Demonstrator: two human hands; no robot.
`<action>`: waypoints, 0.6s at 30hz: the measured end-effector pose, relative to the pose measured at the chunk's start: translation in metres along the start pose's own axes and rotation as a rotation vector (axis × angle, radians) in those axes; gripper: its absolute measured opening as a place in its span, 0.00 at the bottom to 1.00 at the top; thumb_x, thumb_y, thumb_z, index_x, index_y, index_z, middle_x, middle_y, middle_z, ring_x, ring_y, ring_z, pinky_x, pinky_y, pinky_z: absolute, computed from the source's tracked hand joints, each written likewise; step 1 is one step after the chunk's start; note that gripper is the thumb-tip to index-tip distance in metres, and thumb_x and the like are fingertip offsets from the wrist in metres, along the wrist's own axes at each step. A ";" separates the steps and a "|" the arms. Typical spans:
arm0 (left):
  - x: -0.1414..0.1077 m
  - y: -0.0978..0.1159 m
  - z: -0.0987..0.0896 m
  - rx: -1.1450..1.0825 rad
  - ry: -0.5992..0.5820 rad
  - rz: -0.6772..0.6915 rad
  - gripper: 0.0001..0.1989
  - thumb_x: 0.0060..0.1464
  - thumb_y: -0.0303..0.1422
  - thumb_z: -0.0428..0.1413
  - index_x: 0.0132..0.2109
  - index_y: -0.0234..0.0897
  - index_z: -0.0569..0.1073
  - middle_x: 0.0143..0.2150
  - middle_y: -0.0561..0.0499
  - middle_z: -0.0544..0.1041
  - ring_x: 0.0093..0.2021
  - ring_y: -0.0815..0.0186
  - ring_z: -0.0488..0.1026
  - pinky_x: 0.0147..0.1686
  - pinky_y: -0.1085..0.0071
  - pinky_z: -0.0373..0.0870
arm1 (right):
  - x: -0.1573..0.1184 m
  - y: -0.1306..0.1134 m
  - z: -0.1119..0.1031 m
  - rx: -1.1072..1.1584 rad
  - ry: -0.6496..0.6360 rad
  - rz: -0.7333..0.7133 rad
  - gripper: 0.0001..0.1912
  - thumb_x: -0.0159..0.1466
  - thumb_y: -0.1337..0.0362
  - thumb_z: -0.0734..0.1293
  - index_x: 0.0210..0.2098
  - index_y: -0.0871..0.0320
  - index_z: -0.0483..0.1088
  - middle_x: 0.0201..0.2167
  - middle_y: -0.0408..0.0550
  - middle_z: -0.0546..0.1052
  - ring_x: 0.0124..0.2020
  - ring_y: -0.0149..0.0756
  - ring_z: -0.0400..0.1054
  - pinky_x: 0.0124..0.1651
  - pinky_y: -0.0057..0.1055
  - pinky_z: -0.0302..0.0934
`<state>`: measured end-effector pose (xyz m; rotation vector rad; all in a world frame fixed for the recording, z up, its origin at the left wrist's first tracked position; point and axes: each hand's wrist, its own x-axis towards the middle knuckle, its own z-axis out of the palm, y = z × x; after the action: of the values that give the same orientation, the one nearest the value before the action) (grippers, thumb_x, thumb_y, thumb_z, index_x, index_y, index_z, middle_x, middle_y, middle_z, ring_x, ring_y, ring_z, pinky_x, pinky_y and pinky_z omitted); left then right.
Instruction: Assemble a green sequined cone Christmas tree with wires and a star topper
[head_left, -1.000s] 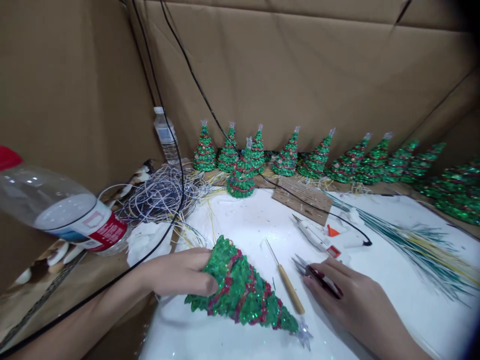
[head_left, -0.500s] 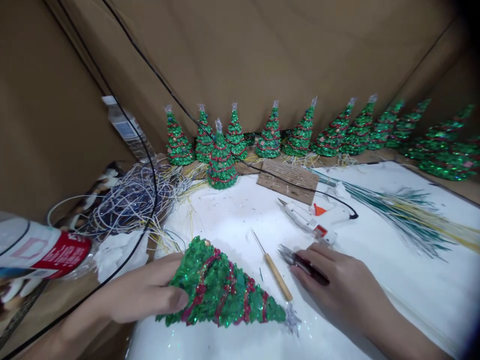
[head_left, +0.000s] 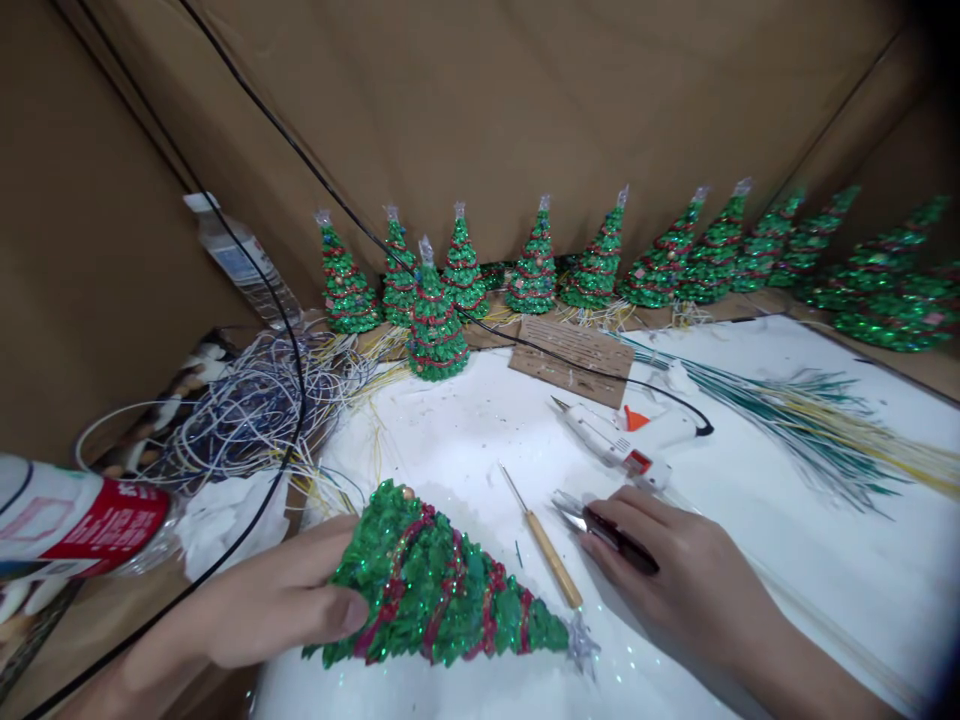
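A green glittery tree with red garlands (head_left: pixel 450 590) lies on its side in my left hand (head_left: pixel 277 600), whose thumb presses on the tree near its wide base. Its silver star (head_left: pixel 581 643) points right. On the white table surface (head_left: pixel 442 440), my right hand (head_left: pixel 667 560) has its fingers around a dark-handled pair of pliers or cutters (head_left: pixel 619 537), with the metal tip pointing left. Between tree and right hand lies an awl with a wooden handle (head_left: pixel 553 558). Behind the right hand rests a white glue gun (head_left: pixel 622 435).
Several finished-looking trees (head_left: pixel 532 265) stand along the back. Tangled wires (head_left: pixel 255 405) and two bottles (head_left: pixel 244 260) are at left. A cardboard piece (head_left: pixel 574 360) and green and yellow wires (head_left: pixel 795 430) lie behind. A black cable (head_left: pixel 300 370) crosses the view.
The view has shifted slightly. My left hand and the tree sit a little lower and further left in the picture; my right hand has hardly moved.
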<state>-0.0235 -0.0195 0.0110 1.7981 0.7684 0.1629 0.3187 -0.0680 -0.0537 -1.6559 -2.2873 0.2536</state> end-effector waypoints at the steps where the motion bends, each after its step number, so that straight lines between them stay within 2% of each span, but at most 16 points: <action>1: 0.000 -0.001 0.000 -0.010 -0.003 0.019 0.12 0.56 0.41 0.47 0.33 0.37 0.67 0.33 0.51 0.73 0.37 0.62 0.67 0.40 0.68 0.67 | 0.000 0.000 0.000 0.007 0.021 -0.012 0.12 0.68 0.57 0.59 0.45 0.52 0.71 0.38 0.47 0.75 0.33 0.36 0.72 0.36 0.35 0.65; 5: 0.001 -0.005 -0.001 0.039 -0.025 0.107 0.10 0.56 0.36 0.46 0.36 0.36 0.69 0.36 0.50 0.71 0.39 0.62 0.67 0.41 0.70 0.66 | -0.001 0.000 0.001 0.043 0.117 -0.053 0.11 0.67 0.59 0.61 0.45 0.53 0.71 0.37 0.48 0.74 0.34 0.37 0.71 0.36 0.34 0.66; 8: 0.001 -0.006 -0.001 -0.004 -0.080 0.145 0.10 0.58 0.35 0.45 0.37 0.36 0.69 0.36 0.51 0.72 0.38 0.63 0.68 0.39 0.72 0.67 | 0.000 -0.002 0.002 0.086 0.157 -0.070 0.13 0.68 0.61 0.61 0.50 0.54 0.69 0.40 0.50 0.73 0.34 0.35 0.71 0.35 0.33 0.66; 13: 0.003 -0.003 -0.001 -0.087 -0.079 0.085 0.11 0.56 0.36 0.46 0.36 0.36 0.70 0.36 0.51 0.74 0.35 0.65 0.69 0.34 0.73 0.67 | 0.002 -0.009 0.003 0.106 0.081 -0.080 0.16 0.70 0.61 0.57 0.55 0.53 0.67 0.45 0.51 0.71 0.33 0.33 0.72 0.35 0.33 0.68; 17: 0.003 -0.003 -0.002 -0.019 -0.072 0.073 0.12 0.54 0.36 0.45 0.35 0.34 0.69 0.34 0.50 0.73 0.36 0.64 0.69 0.39 0.72 0.68 | 0.003 -0.012 0.002 0.119 0.091 -0.087 0.16 0.69 0.60 0.58 0.54 0.54 0.69 0.45 0.51 0.72 0.35 0.34 0.74 0.37 0.32 0.70; 18: 0.003 -0.004 -0.001 -0.010 -0.069 0.048 0.13 0.53 0.37 0.45 0.36 0.34 0.70 0.34 0.50 0.73 0.36 0.63 0.69 0.38 0.71 0.69 | 0.003 -0.011 0.002 0.124 0.093 -0.097 0.16 0.69 0.60 0.58 0.53 0.53 0.69 0.44 0.51 0.73 0.36 0.34 0.75 0.37 0.31 0.71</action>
<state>-0.0236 -0.0162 0.0074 1.8039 0.6745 0.1353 0.3077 -0.0687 -0.0514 -1.4607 -2.2278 0.2847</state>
